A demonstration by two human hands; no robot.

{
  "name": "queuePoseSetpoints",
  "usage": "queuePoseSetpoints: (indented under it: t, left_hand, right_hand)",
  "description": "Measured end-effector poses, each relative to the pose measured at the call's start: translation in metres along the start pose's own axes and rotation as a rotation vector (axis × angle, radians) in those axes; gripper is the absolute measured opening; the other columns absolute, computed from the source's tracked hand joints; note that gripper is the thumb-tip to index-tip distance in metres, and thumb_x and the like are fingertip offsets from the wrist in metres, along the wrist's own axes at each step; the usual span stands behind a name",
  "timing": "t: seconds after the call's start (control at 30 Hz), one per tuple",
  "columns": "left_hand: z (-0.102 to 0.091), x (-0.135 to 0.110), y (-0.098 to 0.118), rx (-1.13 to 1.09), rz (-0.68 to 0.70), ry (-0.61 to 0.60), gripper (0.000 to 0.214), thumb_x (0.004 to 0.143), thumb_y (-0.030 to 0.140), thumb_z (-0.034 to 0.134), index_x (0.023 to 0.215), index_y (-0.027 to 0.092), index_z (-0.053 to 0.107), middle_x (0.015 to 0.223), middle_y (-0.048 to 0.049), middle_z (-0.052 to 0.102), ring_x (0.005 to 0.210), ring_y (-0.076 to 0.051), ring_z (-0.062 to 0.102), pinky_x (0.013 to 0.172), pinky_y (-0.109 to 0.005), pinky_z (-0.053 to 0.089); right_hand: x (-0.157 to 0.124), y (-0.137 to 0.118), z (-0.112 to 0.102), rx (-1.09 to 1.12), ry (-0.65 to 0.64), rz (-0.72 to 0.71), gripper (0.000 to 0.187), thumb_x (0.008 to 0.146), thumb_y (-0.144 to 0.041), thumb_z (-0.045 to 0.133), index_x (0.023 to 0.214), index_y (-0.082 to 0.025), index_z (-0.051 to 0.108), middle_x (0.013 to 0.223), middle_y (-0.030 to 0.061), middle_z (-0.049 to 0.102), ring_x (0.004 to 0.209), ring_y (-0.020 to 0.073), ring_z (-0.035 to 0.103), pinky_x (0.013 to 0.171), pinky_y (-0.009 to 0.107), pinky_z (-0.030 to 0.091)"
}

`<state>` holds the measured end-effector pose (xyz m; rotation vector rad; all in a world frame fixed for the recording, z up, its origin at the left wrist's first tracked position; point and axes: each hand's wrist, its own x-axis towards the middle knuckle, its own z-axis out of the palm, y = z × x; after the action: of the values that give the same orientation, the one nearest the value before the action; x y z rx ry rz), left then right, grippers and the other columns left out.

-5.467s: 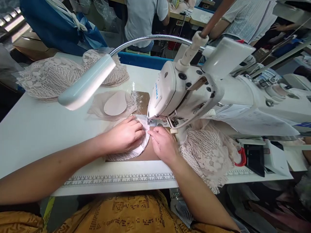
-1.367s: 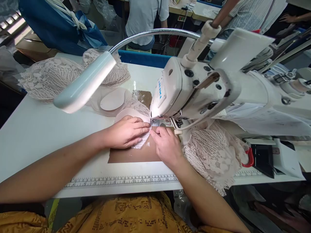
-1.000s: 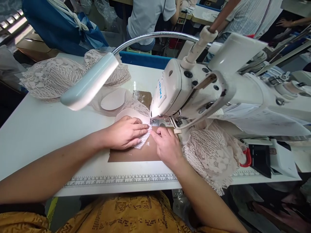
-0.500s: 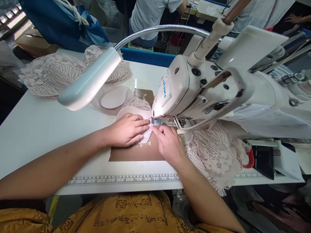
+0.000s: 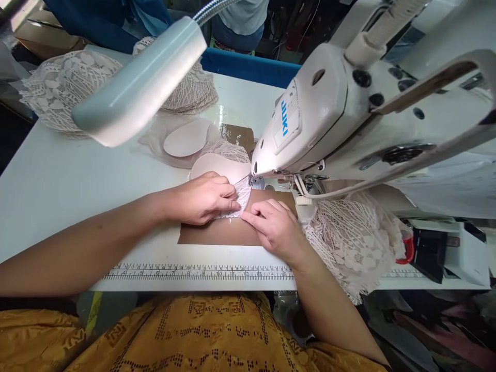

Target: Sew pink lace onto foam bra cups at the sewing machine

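Note:
My left hand (image 5: 203,199) presses flat on a white lace piece (image 5: 242,194) lying on a brown plate on the table, its fingers together and pointing toward the needle. My right hand (image 5: 277,227) pinches the near edge of the same lace with curled fingers. The lace runs under the presser foot (image 5: 253,181) of a white sewing machine (image 5: 333,119). A beige foam cup (image 5: 217,164) joined to the lace lies just behind my left hand.
A lamp head (image 5: 135,88) on a gooseneck hangs over the table's left. Lace stacks (image 5: 58,88) sit at the back left, another lace pile (image 5: 352,243) at the right edge. A ruler strip (image 5: 194,272) runs along the near edge. A person's torso shows behind.
The lace piece has fed further under the foot, so less shows under my left hand. Both hands slid slightly toward me. The camera moved closer to the machine.

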<state>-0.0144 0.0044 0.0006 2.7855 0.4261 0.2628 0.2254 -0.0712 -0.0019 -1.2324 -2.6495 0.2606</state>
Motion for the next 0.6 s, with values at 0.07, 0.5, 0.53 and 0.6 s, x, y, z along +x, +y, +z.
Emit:
queuePoseSetpoints:
  t: [0.07,0.5,0.53,0.6]
  left_hand:
    - [-0.0008,0.0001,0.0008,0.016,-0.002,-0.027,0.036,0.092,0.019,0.046,0.121,0.024,0.065,0.096,-0.0097,0.064,0.087,-0.023,0.055,0.08,-0.037,0.039]
    - [-0.0024,-0.0021,0.0013,0.067,-0.004,-0.093,0.038,0.094,0.018,0.044,0.125,0.029,0.064,0.092,-0.0088,0.063,0.088,-0.023,0.053,0.081,-0.036,0.038]
    - [-0.0023,-0.0022,0.0017,0.071,-0.006,-0.093,0.037,0.095,0.019,0.044,0.125,0.028,0.064,0.092,-0.0088,0.064,0.088,-0.023,0.054,0.082,-0.036,0.038]
    - [-0.0024,-0.0022,0.0024,0.075,-0.003,-0.095,0.037,0.095,0.019,0.043,0.125,0.027,0.064,0.093,-0.0089,0.064,0.088,-0.023,0.054,0.083,-0.036,0.038]
  right_hand:
    - [0.0003,0.0,0.0,-0.011,-0.01,0.003,0.032,0.089,-0.008,0.05,0.109,-0.024,0.069,0.087,0.0028,0.059,0.083,0.0181,0.045,0.067,0.03,0.028]
    - [-0.0014,0.0001,0.0007,-0.01,0.021,-0.002,0.032,0.088,-0.006,0.05,0.107,-0.024,0.07,0.085,0.0018,0.061,0.082,0.017,0.047,0.069,0.029,0.03]
    - [-0.0015,0.0002,0.0008,-0.008,0.024,-0.003,0.033,0.088,-0.006,0.051,0.107,-0.024,0.07,0.085,0.0017,0.061,0.082,0.017,0.047,0.069,0.029,0.03]
    - [-0.0015,0.0003,0.001,-0.005,0.023,-0.004,0.033,0.087,-0.006,0.051,0.107,-0.024,0.069,0.085,0.0018,0.062,0.082,0.0171,0.047,0.069,0.029,0.03]
